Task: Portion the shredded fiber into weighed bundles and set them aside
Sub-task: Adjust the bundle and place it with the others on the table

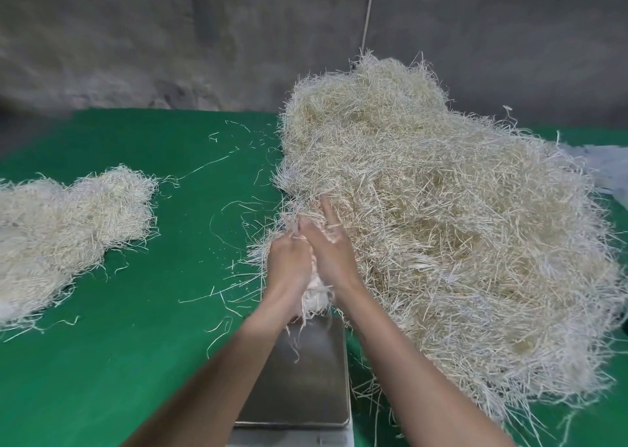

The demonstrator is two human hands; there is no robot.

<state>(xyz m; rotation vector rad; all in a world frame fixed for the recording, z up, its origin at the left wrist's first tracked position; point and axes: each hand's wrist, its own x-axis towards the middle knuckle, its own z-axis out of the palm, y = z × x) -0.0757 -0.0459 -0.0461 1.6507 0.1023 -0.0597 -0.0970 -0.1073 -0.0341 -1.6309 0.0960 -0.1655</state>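
A large heap of pale shredded fiber point(441, 215) covers the right half of the green table. At its near left edge, my left hand point(289, 266) grips a clump of fiber point(316, 293), its fingers curled round it. My right hand point(331, 242) presses against the same clump from the right, fingers mostly straight and reaching into the heap. Loose strands hang from the clump down over the steel scale platform point(306, 378), which lies below my forearms with only a few strands on it. Set-aside bundles of fiber point(64, 229) lie at the table's left.
The green table cover point(136, 310) carries scattered single strands between the two piles. A grey wall point(170, 38) stands behind the table, with a thin white cord point(368, 8) running down it. White plastic sheeting point(608, 171) shows at the far right edge.
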